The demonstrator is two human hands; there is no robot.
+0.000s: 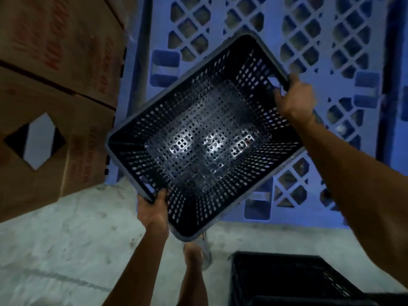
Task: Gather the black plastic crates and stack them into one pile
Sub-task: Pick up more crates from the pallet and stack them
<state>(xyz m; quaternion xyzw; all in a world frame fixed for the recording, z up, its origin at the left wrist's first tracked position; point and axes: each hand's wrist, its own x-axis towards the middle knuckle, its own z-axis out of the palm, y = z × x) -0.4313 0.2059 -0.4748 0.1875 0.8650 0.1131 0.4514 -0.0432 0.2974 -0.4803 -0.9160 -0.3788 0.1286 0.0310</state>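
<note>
Blue pallet (254, 25) fills the upper centre and right of the frame, lying flat on the concrete floor (66, 250). Stacked cardboard boxes (55, 85) take the upper left.

Step in hand, as I read it: carrying. I've got one black crate (205, 138) lifted in mid-frame, open side up, empty, turned diagonally and tilted a little. It sits over the pallet's lower edge.

Second black crate (291, 279) is at lower right on the floor, near my feet. I take that as the pile to stack onto.

Left hand (152, 208) is at the crate's lower-left end, fingers (162, 194) hooked over the rim beside the handle slot. Right hand (295, 96) is at the upper-right end, fingers (279, 93) clenched on the rim by the other slot. Both gripping the crate; neither is free.

Next move, my call: swing the crate down and right, square it to the floor crate, level it, then lower so it nests. The diagonal angle needs correcting first or a corner will catch.

Hard to see:
- Floor crate is cut off by the bottom edge; there seems to be another rim inside it, so possibly more than one already stacked. Can't confirm.
- Red box print is blurred, unreadable.
- Leg and foot (194, 257) partly hidden under the held crate.
- Any other crates are out of view.
</note>
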